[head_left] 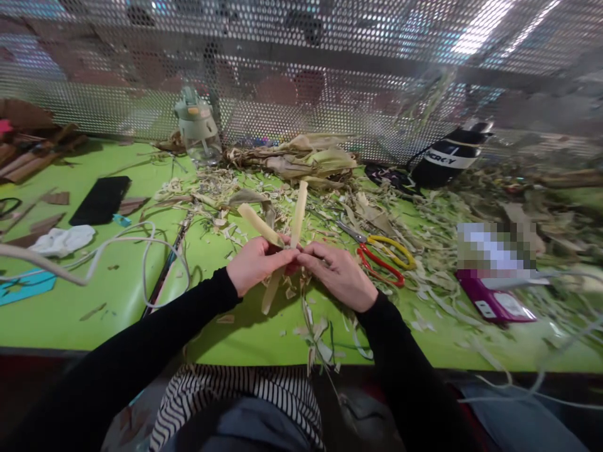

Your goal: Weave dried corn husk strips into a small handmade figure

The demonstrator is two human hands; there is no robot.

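Both hands (294, 267) grip pale husk strips (298, 216).

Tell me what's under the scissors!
Leafy scraps and the green tabletop show around the scissors. Whatever lies directly under the blades and handles is covered, so I can't tell.

"NERGY" (blurred), white band (451, 158), black bottle (432, 172)
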